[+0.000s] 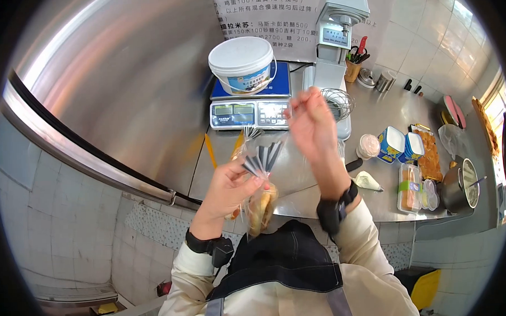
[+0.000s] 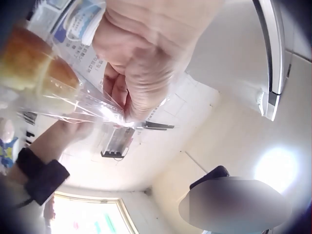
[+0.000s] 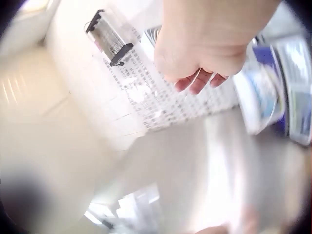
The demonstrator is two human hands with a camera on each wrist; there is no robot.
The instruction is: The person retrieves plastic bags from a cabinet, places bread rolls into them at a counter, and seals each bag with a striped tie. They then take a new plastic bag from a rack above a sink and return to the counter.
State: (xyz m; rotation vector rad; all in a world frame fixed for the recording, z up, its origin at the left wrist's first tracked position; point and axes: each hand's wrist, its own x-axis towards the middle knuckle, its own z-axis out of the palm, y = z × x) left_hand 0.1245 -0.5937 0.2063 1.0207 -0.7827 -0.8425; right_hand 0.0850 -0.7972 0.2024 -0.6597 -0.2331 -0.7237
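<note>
My left hand pinches the gathered neck of a clear plastic bag, whose top fans out above the fingers in dark stripes. Golden-brown bread fills the bag, which hangs below that hand at the front of the counter. Higher up and to the right, my right hand is raised in front of the mixer, away from the bag's neck. Its fingers are bent in toward the palm, and a thin pale line shows among them.
Behind the hands, a white tub stands on a digital scale, beside a stand mixer with a whisk. On the right are a piping bag, blue-and-white cartons, a boxed cake and a metal pot.
</note>
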